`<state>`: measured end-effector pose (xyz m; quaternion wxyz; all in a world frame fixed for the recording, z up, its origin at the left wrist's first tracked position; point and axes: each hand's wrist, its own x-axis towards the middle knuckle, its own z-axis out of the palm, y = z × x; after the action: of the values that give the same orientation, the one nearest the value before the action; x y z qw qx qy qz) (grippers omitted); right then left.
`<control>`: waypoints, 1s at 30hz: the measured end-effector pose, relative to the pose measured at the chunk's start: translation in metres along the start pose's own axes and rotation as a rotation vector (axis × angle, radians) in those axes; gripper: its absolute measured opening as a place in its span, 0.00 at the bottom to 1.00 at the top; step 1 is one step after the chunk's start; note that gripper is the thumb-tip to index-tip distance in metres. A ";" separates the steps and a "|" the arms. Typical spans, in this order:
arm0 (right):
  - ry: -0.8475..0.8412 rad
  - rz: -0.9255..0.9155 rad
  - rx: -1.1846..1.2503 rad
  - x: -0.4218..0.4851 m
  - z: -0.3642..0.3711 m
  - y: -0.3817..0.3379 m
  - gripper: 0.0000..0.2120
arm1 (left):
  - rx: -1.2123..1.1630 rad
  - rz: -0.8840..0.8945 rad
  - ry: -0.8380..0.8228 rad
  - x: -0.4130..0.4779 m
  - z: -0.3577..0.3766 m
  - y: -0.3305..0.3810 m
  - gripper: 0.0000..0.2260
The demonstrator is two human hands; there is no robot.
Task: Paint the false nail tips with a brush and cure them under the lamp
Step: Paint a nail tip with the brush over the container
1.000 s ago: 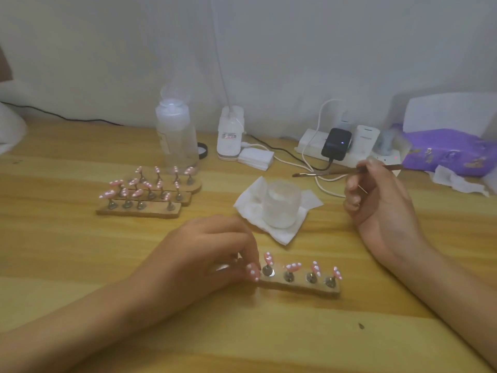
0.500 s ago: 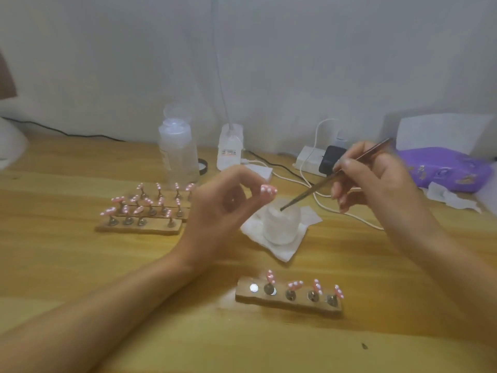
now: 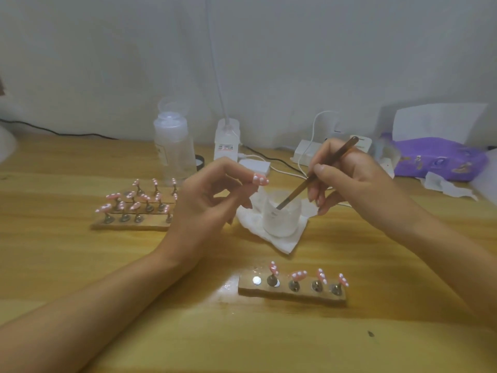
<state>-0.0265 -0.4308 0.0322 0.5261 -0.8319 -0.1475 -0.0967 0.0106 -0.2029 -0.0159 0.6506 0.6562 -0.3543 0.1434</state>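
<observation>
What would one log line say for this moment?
left hand: pinches false nail tip | right hand: holds brush, tip in cup

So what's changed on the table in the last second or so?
The left hand plucked one pink nail tip off the near holder and lifted it, pinched in its fingers; the holder's leftmost spot is now bare. The right hand swung the brush from sideways to pointing down, its tip in the frosted cup. The other four tips, the back holders and the bottle stayed put.
</observation>
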 end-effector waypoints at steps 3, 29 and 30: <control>0.011 0.036 0.064 -0.001 -0.002 -0.001 0.07 | 0.009 0.034 0.022 0.001 0.002 0.000 0.03; 0.064 0.025 0.000 -0.008 0.001 -0.001 0.05 | 0.131 -0.105 0.042 0.004 0.007 -0.005 0.03; 0.049 0.020 -0.008 -0.008 0.003 -0.001 0.05 | 0.137 -0.108 0.034 0.003 0.007 -0.005 0.03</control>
<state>-0.0347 -0.4290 0.0297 0.5274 -0.8327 -0.1259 -0.1123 0.0147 -0.2107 -0.0186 0.6170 0.7147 -0.2968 0.1432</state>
